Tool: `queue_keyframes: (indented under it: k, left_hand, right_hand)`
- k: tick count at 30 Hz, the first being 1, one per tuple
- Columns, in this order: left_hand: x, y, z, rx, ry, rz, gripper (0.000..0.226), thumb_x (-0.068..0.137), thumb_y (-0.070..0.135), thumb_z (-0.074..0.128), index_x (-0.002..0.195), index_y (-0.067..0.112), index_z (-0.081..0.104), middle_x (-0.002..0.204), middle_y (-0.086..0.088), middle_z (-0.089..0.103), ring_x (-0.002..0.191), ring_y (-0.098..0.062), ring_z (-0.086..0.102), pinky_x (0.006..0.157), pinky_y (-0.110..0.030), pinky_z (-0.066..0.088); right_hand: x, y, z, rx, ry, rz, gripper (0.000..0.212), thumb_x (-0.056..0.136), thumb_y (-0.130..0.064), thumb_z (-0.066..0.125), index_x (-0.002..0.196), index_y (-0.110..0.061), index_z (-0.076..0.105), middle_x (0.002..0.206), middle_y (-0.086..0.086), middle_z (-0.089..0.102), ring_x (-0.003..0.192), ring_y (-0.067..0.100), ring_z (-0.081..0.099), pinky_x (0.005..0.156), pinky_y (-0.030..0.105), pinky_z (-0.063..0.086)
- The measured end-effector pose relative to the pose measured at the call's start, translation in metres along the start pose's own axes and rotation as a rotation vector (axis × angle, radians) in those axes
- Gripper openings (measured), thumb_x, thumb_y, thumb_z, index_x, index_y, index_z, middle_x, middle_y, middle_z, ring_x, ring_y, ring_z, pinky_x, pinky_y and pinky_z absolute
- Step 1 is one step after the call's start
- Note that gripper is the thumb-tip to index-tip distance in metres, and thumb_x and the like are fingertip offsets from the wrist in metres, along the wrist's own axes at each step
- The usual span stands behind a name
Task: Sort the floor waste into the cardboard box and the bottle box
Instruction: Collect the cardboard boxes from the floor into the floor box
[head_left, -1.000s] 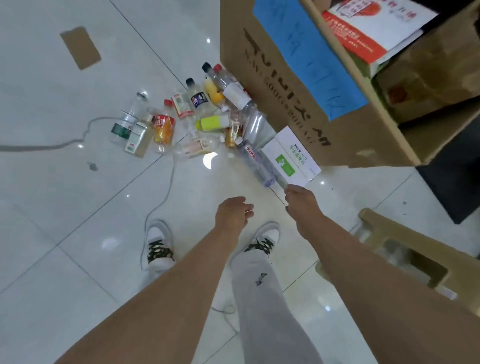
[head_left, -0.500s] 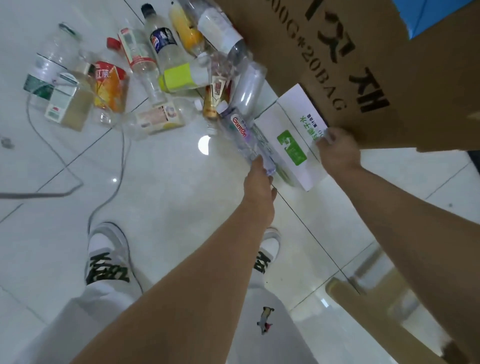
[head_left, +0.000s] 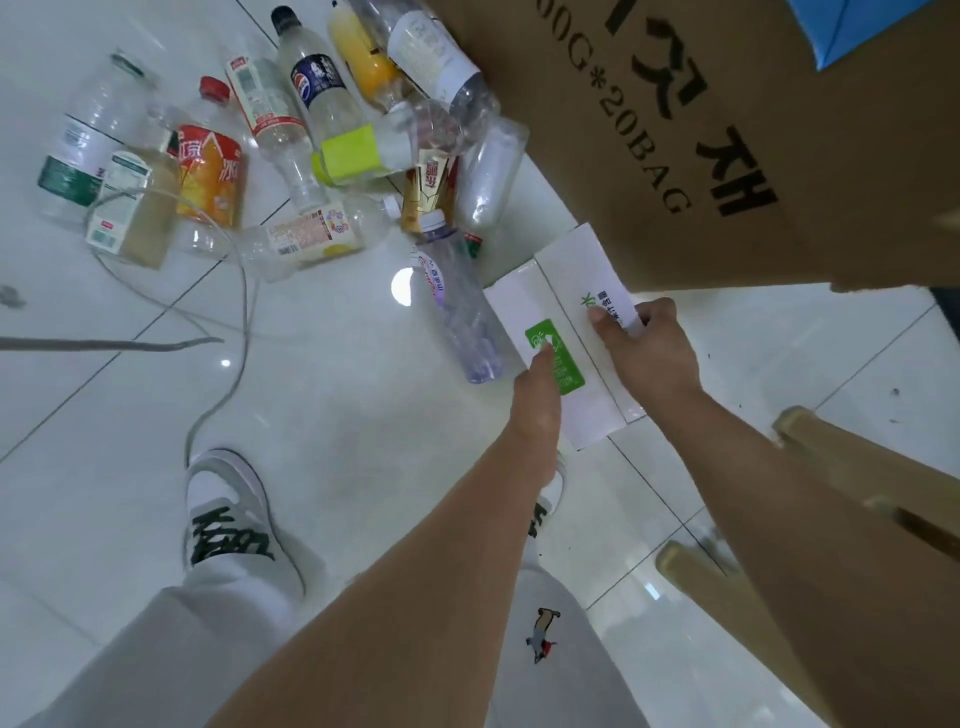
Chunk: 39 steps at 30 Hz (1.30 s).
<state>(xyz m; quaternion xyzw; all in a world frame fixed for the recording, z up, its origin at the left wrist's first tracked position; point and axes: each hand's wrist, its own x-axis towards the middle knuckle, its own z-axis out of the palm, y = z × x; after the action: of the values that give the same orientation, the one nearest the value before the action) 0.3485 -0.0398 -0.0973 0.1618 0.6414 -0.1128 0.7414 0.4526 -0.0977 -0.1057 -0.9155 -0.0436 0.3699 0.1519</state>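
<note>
A flat white carton with a green label (head_left: 550, 291) lies on the tiled floor beside the big brown cardboard box (head_left: 675, 135). My right hand (head_left: 649, 348) grips the carton's far right edge, thumb on top. My left hand (head_left: 537, 395) holds its left edge at the green label. A clear bottle with a purple cap (head_left: 457, 306) lies right against the carton's left side. Beyond it, several empty plastic bottles (head_left: 291, 119) lie in a heap on the floor.
A grey cable (head_left: 228, 332) loops across the floor left of the bottles. My two feet in white shoes (head_left: 228, 514) stand below the carton. A tan wooden stool or chair frame (head_left: 857, 483) sits at the right, close to my right arm.
My left hand has shifted right from the clear bottle onto the white carton's green label. My right hand has closed on the carton's right edge. The camera has moved lower and closer.
</note>
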Motion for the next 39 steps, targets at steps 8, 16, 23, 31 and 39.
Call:
queue_keyframes:
  k: [8, 16, 23, 31, 39]
  left_hand:
    - [-0.143, 0.022, -0.037, -0.009, -0.030, 0.021, 0.088, 0.059, 0.072, 0.061, 0.131, 0.022, 0.053, 0.114, -0.005, 0.070, 0.102, -0.028, 0.068, 0.094, -0.049, 0.052]
    - [-0.412, 0.173, -0.084, 0.110, 0.052, 0.317, 0.068, 0.086, 0.060, 0.050, 0.137, 0.016, 0.039, 0.124, -0.008, 0.061, 0.105, -0.026, 0.061, 0.085, -0.041, 0.052]
    - [-0.631, 0.255, -0.069, 0.091, -0.161, 0.646, 0.048, 0.085, 0.053, 0.059, 0.114, 0.015, 0.061, 0.100, -0.010, 0.073, 0.086, -0.027, 0.071, 0.075, -0.042, 0.059]
    - [-0.799, 0.289, -0.025, 0.284, -0.642, 0.925, 0.045, 0.100, 0.050, 0.035, 0.101, 0.024, 0.072, 0.095, -0.001, 0.077, 0.078, -0.011, 0.074, 0.066, -0.028, 0.056]
    - [-0.819, 0.292, 0.021, 0.397, -0.873, 1.008, 0.040, 0.094, 0.042, 0.055, 0.133, 0.035, 0.049, 0.119, 0.000, 0.070, 0.105, -0.025, 0.069, 0.089, -0.051, 0.055]
  right_hand:
    - [-0.153, -0.066, -0.066, 0.098, 0.169, -0.049, 0.040, 0.093, -0.050, 0.053, 0.115, -0.018, 0.062, 0.111, 0.006, 0.060, 0.103, 0.027, 0.059, 0.086, 0.039, 0.048]
    - [-0.335, -0.263, -0.183, 0.437, 0.185, -0.261, 0.022, 0.091, -0.041, 0.059, 0.109, -0.029, 0.060, 0.097, -0.012, 0.065, 0.094, 0.017, 0.063, 0.078, 0.037, 0.053]
    - [-0.486, -0.381, -0.337, 0.482, 0.293, -0.456, 0.051, 0.093, -0.040, 0.059, 0.140, -0.027, 0.043, 0.129, -0.010, 0.057, 0.116, 0.015, 0.057, 0.094, 0.036, 0.047]
    - [-0.596, -0.422, -0.486, 0.907, 0.507, -0.693, 0.034, 0.095, -0.035, 0.059, 0.130, -0.038, 0.057, 0.121, -0.018, 0.066, 0.103, 0.000, 0.064, 0.081, 0.020, 0.052]
    - [-0.597, -0.413, -0.522, 0.965, 0.506, -0.728, 0.039, 0.095, -0.025, 0.060, 0.126, -0.047, 0.052, 0.117, -0.024, 0.065, 0.106, -0.004, 0.062, 0.083, 0.018, 0.051]
